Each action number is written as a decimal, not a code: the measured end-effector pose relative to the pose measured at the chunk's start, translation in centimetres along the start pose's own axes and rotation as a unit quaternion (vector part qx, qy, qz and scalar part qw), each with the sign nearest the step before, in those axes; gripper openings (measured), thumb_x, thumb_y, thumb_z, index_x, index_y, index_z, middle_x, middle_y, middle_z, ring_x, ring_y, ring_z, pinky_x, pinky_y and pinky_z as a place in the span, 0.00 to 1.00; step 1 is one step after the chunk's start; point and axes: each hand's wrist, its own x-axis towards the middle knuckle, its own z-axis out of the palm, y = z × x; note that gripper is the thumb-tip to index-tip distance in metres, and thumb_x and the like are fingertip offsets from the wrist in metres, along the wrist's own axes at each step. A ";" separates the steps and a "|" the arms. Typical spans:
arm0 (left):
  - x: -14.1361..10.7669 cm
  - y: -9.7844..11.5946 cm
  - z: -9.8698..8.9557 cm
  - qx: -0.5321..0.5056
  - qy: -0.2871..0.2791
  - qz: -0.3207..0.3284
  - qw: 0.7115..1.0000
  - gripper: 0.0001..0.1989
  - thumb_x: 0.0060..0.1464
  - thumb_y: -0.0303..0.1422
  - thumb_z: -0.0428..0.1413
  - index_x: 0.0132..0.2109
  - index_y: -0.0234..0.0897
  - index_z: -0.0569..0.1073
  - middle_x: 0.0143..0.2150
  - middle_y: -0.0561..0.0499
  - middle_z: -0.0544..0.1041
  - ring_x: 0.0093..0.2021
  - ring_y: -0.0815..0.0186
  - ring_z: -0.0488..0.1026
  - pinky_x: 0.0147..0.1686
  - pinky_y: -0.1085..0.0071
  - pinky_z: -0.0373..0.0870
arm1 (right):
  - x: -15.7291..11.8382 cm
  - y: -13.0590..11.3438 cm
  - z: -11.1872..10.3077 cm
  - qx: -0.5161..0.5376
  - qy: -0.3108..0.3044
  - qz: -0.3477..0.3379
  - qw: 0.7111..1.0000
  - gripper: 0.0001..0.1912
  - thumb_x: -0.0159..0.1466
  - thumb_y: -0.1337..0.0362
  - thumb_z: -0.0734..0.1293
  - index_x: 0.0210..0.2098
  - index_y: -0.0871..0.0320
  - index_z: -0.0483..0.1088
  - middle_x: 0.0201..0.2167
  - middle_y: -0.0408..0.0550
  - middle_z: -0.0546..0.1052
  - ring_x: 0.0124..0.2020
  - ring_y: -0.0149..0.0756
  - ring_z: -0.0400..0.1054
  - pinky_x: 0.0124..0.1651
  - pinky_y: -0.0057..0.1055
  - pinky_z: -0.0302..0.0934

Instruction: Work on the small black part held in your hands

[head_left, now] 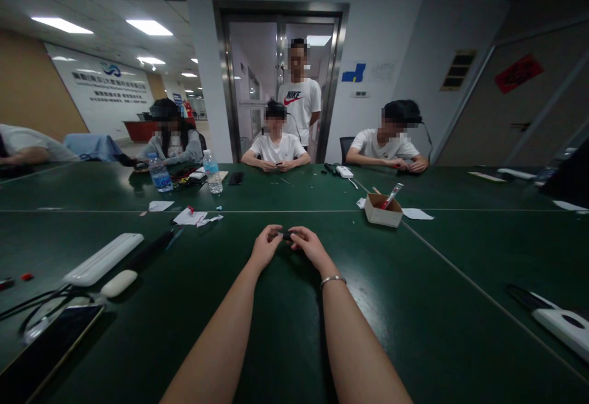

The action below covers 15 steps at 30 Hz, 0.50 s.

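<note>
Head view: small black object [286, 236] lies directly between the left hand [265, 249] and the right hand [311, 248], ahead of the forearms; its long axis appears to run crosswise, from one hand to the other, roughly parallel to the near seam of the worktop [285, 336]; hands slightly apart, fingertips of each pinched on an end of it, neither clearly nearer; exact finger contact partly hidden; whether it touches the surface, cannot tell; open box [383, 216] well apart, beyond the right hand.
</note>
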 end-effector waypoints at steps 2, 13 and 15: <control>0.0 -0.1 0.0 -0.012 -0.012 -0.005 1.000 0.17 0.52 0.40 0.55 0.46 0.37 0.72 0.37 0.48 0.75 0.36 0.65 0.72 0.34 0.71 0.68 | 0.0 0.1 0.0 -0.002 0.000 -0.001 1.000 0.17 0.51 0.57 0.72 0.38 0.58 0.71 0.27 0.44 0.76 0.27 0.32 0.70 0.31 0.29 0.64; -0.2 0.0 0.0 -0.002 -0.007 -0.010 1.000 0.19 0.51 0.42 0.55 0.47 0.37 0.72 0.40 0.45 0.75 0.35 0.65 0.72 0.26 0.75 0.66 | 0.1 0.1 -0.1 -0.017 0.002 -0.004 1.000 0.17 0.52 0.56 0.71 0.38 0.58 0.72 0.25 0.44 0.76 0.24 0.31 0.69 0.31 0.30 0.63; -0.2 0.1 0.0 -0.012 -0.005 -0.015 1.000 0.19 0.50 0.40 0.57 0.48 0.37 0.72 0.44 0.44 0.75 0.38 0.64 0.72 0.27 0.75 0.67 | 0.1 0.2 0.0 -0.015 0.003 -0.004 1.000 0.17 0.52 0.57 0.71 0.38 0.58 0.72 0.25 0.44 0.75 0.25 0.32 0.69 0.31 0.30 0.63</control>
